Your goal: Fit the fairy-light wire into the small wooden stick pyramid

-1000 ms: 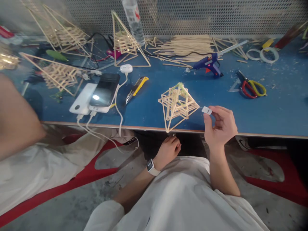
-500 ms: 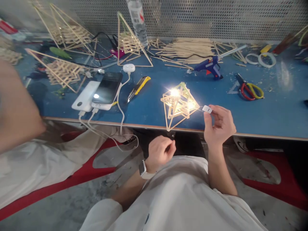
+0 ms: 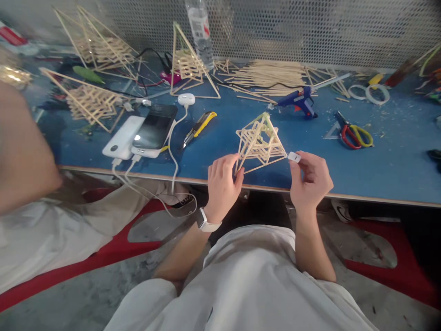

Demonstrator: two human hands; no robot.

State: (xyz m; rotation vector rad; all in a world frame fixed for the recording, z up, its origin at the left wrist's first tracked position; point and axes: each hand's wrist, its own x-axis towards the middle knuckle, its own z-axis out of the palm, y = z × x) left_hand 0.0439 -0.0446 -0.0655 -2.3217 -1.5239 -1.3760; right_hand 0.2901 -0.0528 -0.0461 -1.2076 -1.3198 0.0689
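A pyramid-shaped frame of thin wooden sticks (image 3: 262, 145) stands near the table's front edge, its lights unlit. My left hand (image 3: 222, 184), with a watch on the wrist, pinches the frame's lower left corner between thumb and fingers. Beside the lower right corner, my right hand (image 3: 310, 179) grips a small white switch box (image 3: 294, 157) between thumb and forefinger. The box sits right at that corner of the frame.
Behind lie a blue glue gun (image 3: 299, 102), a stick pile (image 3: 267, 73) and a bottle (image 3: 200, 32). Scissors (image 3: 354, 133) are at right; a yellow cutter (image 3: 200, 128), power banks (image 3: 124, 137) with cables and more stick frames (image 3: 93, 103) at left. Another person's arm (image 3: 25, 151) is at far left.
The frame's lights have gone out. My left hand has moved up from below the table edge and taken hold of the frame, which has turned slightly. My right hand still holds the switch box.
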